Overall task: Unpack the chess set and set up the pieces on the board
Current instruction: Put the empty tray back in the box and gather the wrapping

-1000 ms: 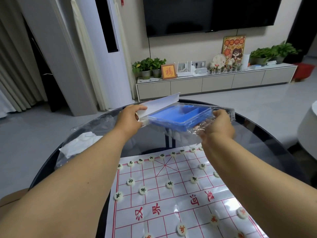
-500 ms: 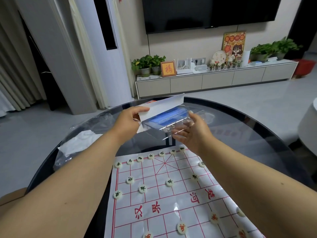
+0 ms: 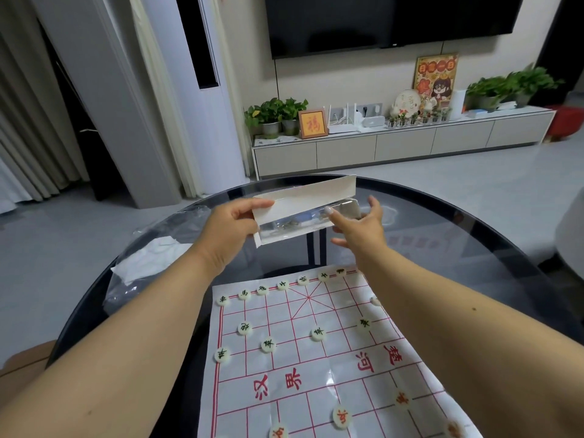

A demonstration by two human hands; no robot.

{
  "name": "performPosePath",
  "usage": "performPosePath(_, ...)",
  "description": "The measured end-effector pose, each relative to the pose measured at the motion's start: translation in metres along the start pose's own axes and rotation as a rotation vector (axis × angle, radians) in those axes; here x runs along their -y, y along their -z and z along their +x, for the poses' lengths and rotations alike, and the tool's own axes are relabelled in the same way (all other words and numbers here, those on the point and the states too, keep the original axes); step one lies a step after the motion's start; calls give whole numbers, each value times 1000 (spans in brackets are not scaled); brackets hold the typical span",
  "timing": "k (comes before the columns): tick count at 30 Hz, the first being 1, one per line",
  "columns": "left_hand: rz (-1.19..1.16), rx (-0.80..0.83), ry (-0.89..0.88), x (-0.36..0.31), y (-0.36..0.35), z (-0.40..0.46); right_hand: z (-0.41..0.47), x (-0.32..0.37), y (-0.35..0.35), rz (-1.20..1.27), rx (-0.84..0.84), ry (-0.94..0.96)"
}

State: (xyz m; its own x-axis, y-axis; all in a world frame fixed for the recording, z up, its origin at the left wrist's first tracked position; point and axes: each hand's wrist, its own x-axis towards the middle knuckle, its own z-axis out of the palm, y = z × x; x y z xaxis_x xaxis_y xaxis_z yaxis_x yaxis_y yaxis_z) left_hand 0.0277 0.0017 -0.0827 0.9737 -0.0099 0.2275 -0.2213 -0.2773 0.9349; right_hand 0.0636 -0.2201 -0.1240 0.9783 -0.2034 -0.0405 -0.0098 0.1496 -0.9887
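Observation:
A white paper chess board [image 3: 316,358] with red lines lies on the near part of the round dark glass table [image 3: 474,248]. Several round white pieces [image 3: 317,334] with green or red characters stand on its crossings. Above the table's middle, my left hand [image 3: 230,226] grips the left end of a white cardboard box [image 3: 303,197] with a clear and blue plastic tray inside. My right hand [image 3: 363,224] is at the box's right end, fingers straight and spread, one fingertip touching the tray.
A crumpled clear plastic bag with white paper [image 3: 142,260] lies on the table's left side. Beyond the table are grey floor, a low white cabinet [image 3: 404,147] with potted plants, and a wall television.
The blue tray has gone almost fully into the white box. My right hand let go of the tray's end and opened, moving left toward the box. The box tilted up on edge.

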Motion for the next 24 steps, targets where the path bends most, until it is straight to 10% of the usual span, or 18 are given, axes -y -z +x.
performPosePath(9, 78, 61, -90, -4, 7, -5, 2, 31, 16, 184, 184, -27)
performPosePath(17, 201, -317, -201, 4, 7, 2, -2, 37, 11, 242, 155, 17)
performPosePath(24, -109, -83, 63, 13, 2, 2, -3, 41, 15, 271, 313, -42)
